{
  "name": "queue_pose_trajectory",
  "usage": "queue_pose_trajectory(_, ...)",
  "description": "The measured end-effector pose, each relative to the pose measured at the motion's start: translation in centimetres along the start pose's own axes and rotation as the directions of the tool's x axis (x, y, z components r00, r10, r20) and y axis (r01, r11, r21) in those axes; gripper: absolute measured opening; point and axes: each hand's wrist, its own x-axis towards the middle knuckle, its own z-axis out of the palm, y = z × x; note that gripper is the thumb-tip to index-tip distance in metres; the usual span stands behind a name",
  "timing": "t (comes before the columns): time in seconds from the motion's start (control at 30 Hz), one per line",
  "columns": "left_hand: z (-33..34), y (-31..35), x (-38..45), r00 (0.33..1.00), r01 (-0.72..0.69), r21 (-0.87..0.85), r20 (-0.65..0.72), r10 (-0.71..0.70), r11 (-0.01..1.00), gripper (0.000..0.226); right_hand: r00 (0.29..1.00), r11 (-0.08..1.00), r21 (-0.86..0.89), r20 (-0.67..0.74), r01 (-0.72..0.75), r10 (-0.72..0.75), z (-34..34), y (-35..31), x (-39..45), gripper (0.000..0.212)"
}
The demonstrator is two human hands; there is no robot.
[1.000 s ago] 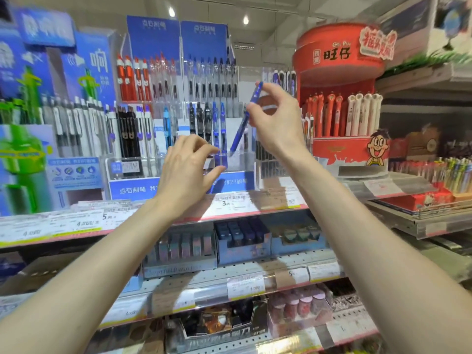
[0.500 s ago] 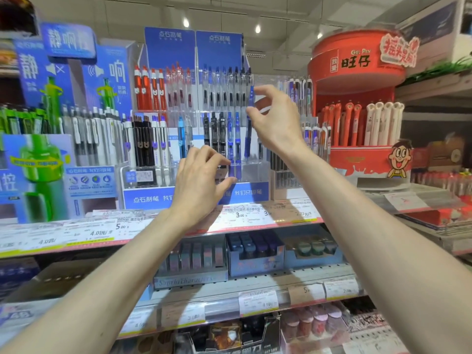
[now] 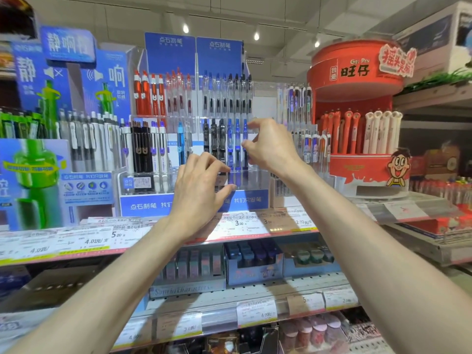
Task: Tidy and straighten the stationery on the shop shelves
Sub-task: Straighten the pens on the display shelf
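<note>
- Blue pen (image 3: 245,141) stands upright, long axis vertical, cap end up, in the clear display rack (image 3: 251,178) beside 2 other blue pens.
- Right hand (image 3: 272,146) pinches the pen loosely; left hand (image 3: 201,192), fingers apart, rests on the rack front.
- Price-tagged shelf (image 3: 76,244) under ceiling spotlights.
- 1 second ago, the pen was tilted above the rack.

above the shelves is a white ceiling (image 3: 281,11) with small round lamps (image 3: 185,28) that are on. at the top right a large printed carton (image 3: 431,37) stands on a high board, and a strip of green plastic grass (image 3: 439,79) lies along the edge under it. a red round sign (image 3: 355,70) carries the words "gel pen", and lower down is a cartoon boy (image 3: 398,166) with an open mouth. paper price labels (image 3: 240,223) run along the front rails.
</note>
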Motion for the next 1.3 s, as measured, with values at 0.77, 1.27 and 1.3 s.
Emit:
queue_pose_trajectory(0.77, -0.3, 0.1, -0.4, 0.999, 0.031, -0.062, 0.027, -0.030, 0.998, 0.035, 0.993, 0.968, 0.238, -0.070, -0.080, 0.099, 0.9, 0.9, -4.2, 0.039)
queue_pose_trajectory(1.27, -6.2, 0.7, -10.6, 0.973, 0.201, -0.349, -0.041, -0.229, 0.915, 0.011, 0.996, 0.856, 0.510, 0.047, -0.085, 0.070, 0.5, 3.0, -16.2, 0.028)
queue_pose_trajectory(1.3, -6.4, 1.0, -11.8, 0.970, 0.212, -0.361, -0.034, -0.239, 0.908, 0.011, 0.997, 0.850, 0.520, 0.029, -0.080, 0.076, 0.6, 3.2, -17.2, 0.027)
